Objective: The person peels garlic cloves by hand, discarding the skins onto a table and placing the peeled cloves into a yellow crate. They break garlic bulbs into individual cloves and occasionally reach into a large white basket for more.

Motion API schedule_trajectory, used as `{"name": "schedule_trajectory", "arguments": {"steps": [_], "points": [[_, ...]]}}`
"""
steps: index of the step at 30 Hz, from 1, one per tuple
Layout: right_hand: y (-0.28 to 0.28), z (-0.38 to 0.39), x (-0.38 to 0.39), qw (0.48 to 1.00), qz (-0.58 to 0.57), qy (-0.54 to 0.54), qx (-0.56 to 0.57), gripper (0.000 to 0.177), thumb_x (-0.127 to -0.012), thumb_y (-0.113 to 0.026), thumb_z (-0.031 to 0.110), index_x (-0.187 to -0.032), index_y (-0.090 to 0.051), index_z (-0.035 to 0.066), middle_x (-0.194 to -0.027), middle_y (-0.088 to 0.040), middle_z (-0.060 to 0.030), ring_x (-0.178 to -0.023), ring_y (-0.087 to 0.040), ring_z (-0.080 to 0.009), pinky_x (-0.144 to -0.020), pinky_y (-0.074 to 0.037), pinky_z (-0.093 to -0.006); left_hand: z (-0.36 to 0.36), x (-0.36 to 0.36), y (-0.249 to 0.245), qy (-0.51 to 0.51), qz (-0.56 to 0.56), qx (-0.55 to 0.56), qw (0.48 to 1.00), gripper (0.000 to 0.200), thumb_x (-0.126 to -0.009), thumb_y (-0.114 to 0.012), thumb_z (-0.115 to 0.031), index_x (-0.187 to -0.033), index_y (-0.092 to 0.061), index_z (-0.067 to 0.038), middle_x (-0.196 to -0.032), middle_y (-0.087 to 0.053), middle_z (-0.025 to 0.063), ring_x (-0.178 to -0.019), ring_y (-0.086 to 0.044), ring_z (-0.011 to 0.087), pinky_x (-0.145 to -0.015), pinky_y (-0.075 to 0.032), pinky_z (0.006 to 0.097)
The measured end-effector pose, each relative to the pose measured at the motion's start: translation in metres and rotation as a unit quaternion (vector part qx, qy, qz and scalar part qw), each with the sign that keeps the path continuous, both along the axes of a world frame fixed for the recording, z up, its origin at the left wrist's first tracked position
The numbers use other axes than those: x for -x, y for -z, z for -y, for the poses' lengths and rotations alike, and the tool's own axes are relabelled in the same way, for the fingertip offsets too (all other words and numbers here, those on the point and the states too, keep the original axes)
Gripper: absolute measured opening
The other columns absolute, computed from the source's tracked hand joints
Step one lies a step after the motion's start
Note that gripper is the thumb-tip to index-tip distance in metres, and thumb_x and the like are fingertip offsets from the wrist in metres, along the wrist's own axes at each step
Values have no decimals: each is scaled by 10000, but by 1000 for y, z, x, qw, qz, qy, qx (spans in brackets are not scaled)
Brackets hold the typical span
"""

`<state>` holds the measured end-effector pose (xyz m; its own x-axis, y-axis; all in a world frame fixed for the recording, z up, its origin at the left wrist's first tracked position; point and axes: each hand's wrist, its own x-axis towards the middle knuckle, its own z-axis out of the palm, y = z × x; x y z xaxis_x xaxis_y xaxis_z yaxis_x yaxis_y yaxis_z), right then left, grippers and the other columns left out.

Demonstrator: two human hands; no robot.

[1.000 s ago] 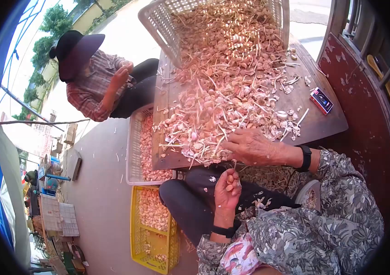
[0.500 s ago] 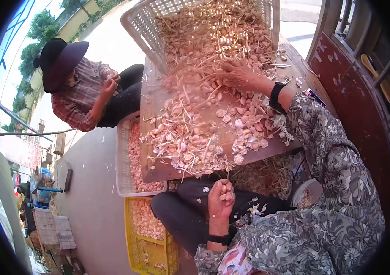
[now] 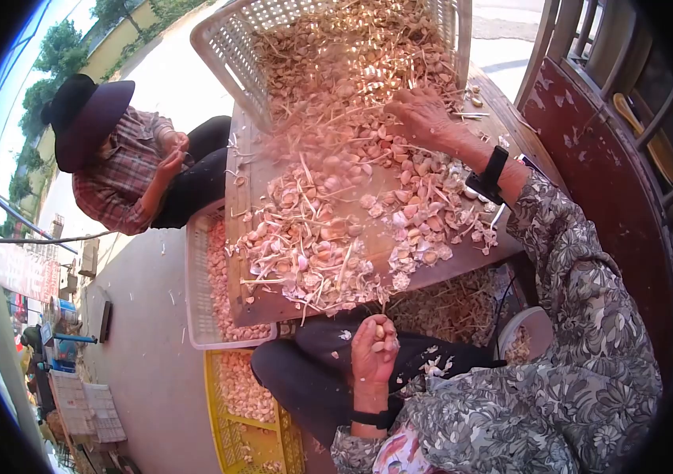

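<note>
Low in the view, my left hand (image 3: 369, 362) is closed around a few peeled-looking garlic cloves (image 3: 381, 332), in front of the table edge and above my dark trousers. My right hand (image 3: 429, 122) reaches over the garlic heap (image 3: 344, 71) at the far side of the table, its fingers bent down among cloves and dry stems. Whatever its fingertips grip is hidden. Loose garlic with stems and skins (image 3: 312, 253) lies on the near left of the wooden table (image 3: 372, 241). More cloves (image 3: 419, 225) are spread on the right.
A tipped white crate (image 3: 229, 67) spills garlic onto the table. Beside the table stand another white crate (image 3: 194, 312) and a yellow crate (image 3: 214, 403), both with cloves. A white tub (image 3: 538, 332) is near my lap. Across the left corner sits a person in a wide-brimmed hat (image 3: 95, 118).
My right hand has moved slightly up and right over the heap, its fingers more bunched. My left hand still holds cloves. The whole view has shifted a little.
</note>
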<state>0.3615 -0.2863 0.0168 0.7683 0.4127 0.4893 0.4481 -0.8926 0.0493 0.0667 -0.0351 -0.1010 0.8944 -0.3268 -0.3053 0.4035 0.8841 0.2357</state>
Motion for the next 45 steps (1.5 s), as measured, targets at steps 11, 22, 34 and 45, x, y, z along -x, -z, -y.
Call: {"name": "schedule_trajectory", "arguments": {"steps": [11, 22, 34, 45], "points": [[23, -14, 13, 984, -164, -37, 57, 161, -724, -588, 143, -808, -568, 7, -727, -601, -165, -752, -614, -334, -586, -471, -439, -1, 1, -5, 13, 3, -26, 1000, 223, -923, -449, -190, -993, -516, 10, -801, -527, 123, -556, -490, 143, -397, -359, 213], [44, -24, 8, 983, -180, -26, -20, 150, -663, -613, 119, -763, -537, 37, -720, -593, -144, -725, -596, -346, -598, -450, -446, 0, 2, -5, 9, 25, -28, 999, 218, -929, -442, -167, -996, -544, 14, -814, -563, 128, -578, -520, 137, -420, -375, 201], [2, -36, 94, 759, -421, -119, -482, 187, -776, -633, 200, -770, -630, 13, -626, -536, 20, -554, -514, -62, -481, -404, -231, 4, 3, -8, 7, 13, -86, 996, 224, -917, -470, -191, -988, -535, 11, -782, -559, 127, -572, -515, 153, -393, -368, 214], [24, -86, 254, 908, -170, -250, -290, 109, -755, -636, 94, -756, -545, 34, -627, -519, -87, -587, -583, -273, -497, -456, -349, 29, 12, -59, -32, 120, -233, 965, 249, -851, -611, -227, -940, -536, -7, -735, -587, 77, -477, -461, 97, -411, -347, 184]]}}
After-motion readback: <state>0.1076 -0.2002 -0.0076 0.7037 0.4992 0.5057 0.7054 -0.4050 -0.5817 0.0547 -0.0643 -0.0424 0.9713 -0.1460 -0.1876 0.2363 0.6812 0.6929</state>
